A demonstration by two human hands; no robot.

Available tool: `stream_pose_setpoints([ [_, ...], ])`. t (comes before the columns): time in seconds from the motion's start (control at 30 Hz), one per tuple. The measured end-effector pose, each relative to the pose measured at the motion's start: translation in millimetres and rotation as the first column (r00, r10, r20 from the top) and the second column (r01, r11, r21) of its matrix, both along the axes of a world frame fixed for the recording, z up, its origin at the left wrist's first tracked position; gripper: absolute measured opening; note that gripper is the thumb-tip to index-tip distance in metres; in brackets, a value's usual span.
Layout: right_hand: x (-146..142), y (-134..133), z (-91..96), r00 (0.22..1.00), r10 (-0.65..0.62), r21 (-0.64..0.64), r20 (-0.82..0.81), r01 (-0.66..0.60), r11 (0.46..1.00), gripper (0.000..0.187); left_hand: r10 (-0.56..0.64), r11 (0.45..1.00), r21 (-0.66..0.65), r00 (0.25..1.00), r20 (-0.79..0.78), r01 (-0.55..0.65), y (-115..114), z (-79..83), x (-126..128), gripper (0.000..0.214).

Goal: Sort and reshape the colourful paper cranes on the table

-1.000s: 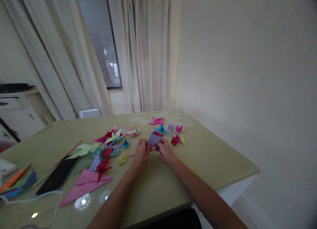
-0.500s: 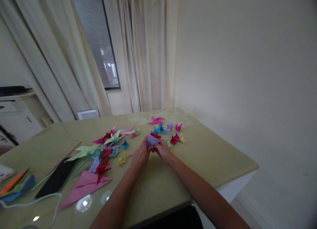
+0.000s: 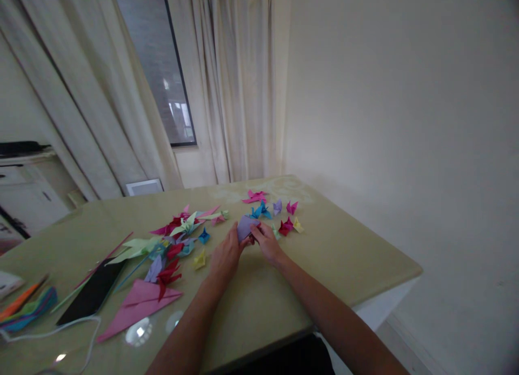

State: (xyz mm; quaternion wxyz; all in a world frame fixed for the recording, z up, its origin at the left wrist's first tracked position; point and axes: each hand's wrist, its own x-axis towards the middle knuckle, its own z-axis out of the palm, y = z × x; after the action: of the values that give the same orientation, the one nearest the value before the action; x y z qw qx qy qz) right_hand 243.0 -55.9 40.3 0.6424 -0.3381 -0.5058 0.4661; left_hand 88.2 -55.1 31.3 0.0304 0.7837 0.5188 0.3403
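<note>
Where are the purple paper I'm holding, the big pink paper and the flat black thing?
Purple paper (image 3: 245, 228): head view, middle of its flat face.
Big pink paper (image 3: 135, 308): head view, its broad part.
Flat black thing (image 3: 91, 292): head view, middle of its top.

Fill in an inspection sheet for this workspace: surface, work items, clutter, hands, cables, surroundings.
Surface: table glossy, showing light reflections at near left.
Work items: purple folded paper, held; smaller folded pieces scattered around; large pink folded sheet at left.
Clutter: flat black object, partly under a pale green paper piece.
Hands: left hand and right hand both on the purple folded paper.
Cables: white cable curving across near left.
Surroundings: curtains, window, bare wall at right.
</note>
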Motion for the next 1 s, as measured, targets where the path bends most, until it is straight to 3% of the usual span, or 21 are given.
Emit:
stream_pose_setpoints([
  [0.2, 3, -4, 3.3, 0.990, -0.127, 0.067, 0.061, 0.123, 0.990, 0.053, 0.019, 0.999, -0.036, 0.971, -0.238, -0.029, -5, 13.2, 0, 0.064],
  [0.5, 7, -9, 9.6, 0.909, -0.306, 0.156, 0.283, 0.271, 0.950, 0.032, 0.056, 0.997, -0.029, 0.950, -0.306, -0.068, -9, 21.4, 2, 0.067],
  [0.8, 8, -12, 12.7, 0.898, -0.343, 0.292, 0.276, 0.261, 0.920, 0.029, 0.042, 0.998, -0.027, 0.976, -0.215, -0.049, -6, 11.3, 3, 0.068],
  [1.0, 10, -7, 9.2, 0.935, -0.292, 0.124, 0.199, 0.272, 0.954, 0.032, -0.044, 0.999, 0.005, 0.992, -0.114, 0.045, -2, 5.1, 0, 0.051],
])
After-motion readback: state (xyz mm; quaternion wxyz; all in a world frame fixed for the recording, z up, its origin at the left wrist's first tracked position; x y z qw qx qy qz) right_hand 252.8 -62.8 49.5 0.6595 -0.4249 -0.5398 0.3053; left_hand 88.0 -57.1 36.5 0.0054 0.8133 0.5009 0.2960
